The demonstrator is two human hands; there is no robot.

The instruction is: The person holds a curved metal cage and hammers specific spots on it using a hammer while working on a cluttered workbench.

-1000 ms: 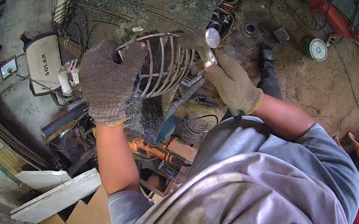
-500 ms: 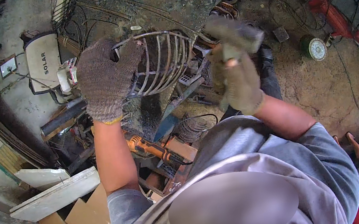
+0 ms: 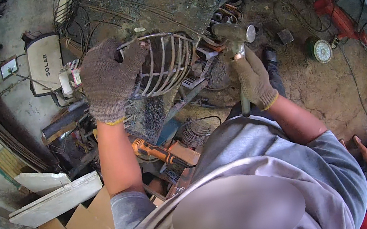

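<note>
Left hand [image 3: 107, 81]: clamped on the wire cage [image 3: 165, 73]!
Right hand [image 3: 255, 76]: wrapped round the hammer [image 3: 232, 32] handle.
Wire cage: right there, between both hands.
Hammer: right of the wire cage, apart!

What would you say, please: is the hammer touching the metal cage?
No, a gap separates the hammer in the right hand from the metal cage.

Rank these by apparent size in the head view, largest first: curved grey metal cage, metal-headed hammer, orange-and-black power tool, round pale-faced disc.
1. Curved grey metal cage
2. Metal-headed hammer and orange-and-black power tool: too alike to rank, since the right hand covers part of the hammer
3. Round pale-faced disc
</note>
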